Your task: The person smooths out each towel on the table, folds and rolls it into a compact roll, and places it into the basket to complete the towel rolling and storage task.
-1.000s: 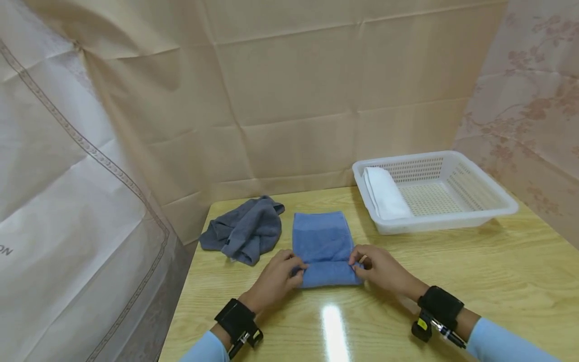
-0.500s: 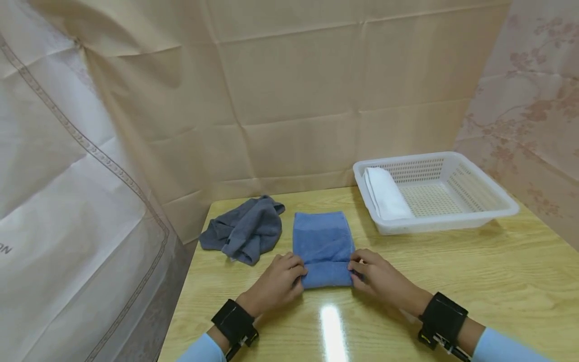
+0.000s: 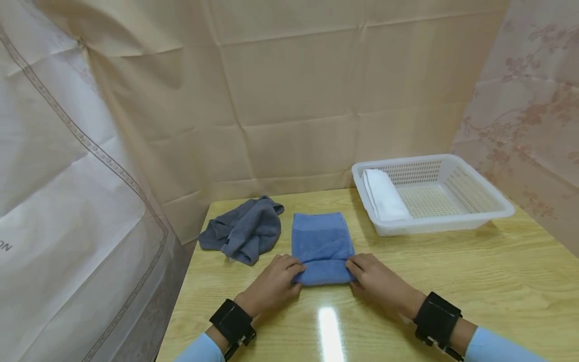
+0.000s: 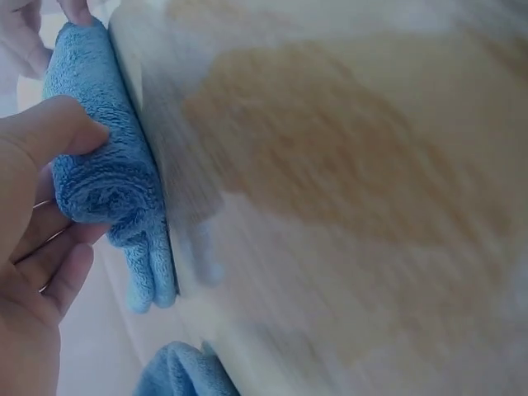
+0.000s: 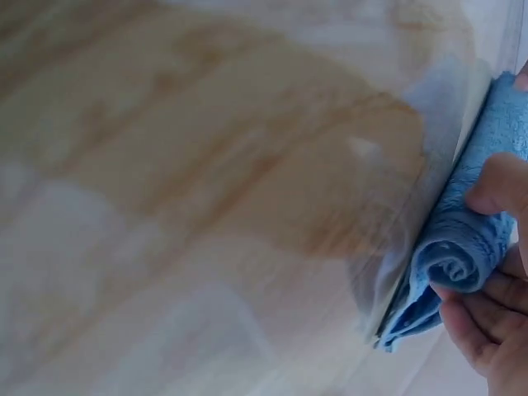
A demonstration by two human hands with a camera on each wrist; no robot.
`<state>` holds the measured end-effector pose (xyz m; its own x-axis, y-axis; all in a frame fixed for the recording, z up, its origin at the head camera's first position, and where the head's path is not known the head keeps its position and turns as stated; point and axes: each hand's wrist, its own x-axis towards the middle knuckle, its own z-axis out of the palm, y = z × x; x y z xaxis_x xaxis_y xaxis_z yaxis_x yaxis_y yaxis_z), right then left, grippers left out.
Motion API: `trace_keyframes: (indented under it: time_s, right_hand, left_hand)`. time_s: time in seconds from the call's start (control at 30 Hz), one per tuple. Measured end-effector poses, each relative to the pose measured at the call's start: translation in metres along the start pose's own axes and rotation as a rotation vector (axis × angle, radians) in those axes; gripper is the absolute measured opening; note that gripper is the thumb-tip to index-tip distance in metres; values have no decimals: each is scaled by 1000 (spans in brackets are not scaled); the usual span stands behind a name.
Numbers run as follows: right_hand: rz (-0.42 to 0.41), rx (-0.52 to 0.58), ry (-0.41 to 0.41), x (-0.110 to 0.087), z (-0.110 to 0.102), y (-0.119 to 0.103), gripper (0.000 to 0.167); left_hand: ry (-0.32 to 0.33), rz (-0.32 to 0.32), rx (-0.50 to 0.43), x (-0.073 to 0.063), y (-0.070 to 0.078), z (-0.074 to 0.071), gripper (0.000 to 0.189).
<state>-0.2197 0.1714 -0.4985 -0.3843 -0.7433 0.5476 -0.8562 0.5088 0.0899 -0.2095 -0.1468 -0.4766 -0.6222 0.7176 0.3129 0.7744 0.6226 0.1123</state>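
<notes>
A blue towel (image 3: 322, 244) lies on the table, its near end rolled up and its far part flat. My left hand (image 3: 274, 282) grips the left end of the roll. My right hand (image 3: 381, 282) holds the right end. In the left wrist view, the thumb presses on the rolled towel (image 4: 103, 107) while the other fingers lie against its opposite side. The right wrist view has the spiral end of the towel (image 5: 454, 260) between thumb and fingers. Some fingertips are hidden behind the roll in the head view.
A crumpled dark grey towel (image 3: 246, 229) lies left of the blue one. At the back right stands a white plastic basket (image 3: 445, 221) with a folded white towel (image 3: 385, 195) along its left side. Cloth sheets (image 3: 289, 100) hang behind the wooden table (image 3: 452, 266).
Both hands have closed in around the ends of the roll. The right hand has shifted slightly left, and the towel's right near corner sticks out less. The grey towel and basket have stayed put.
</notes>
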Motion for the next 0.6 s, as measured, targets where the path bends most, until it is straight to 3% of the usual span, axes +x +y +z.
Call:
trace_keyframes:
  time_s: [0.33, 0.6]
  right_hand:
    - [317, 380, -165, 2, 0, 7, 38]
    - [561, 710, -182, 5, 3, 15, 14]
  left_hand:
    - [-38, -114, -228, 0, -3, 3, 36]
    - [-53, -239, -457, 3, -9, 9, 29]
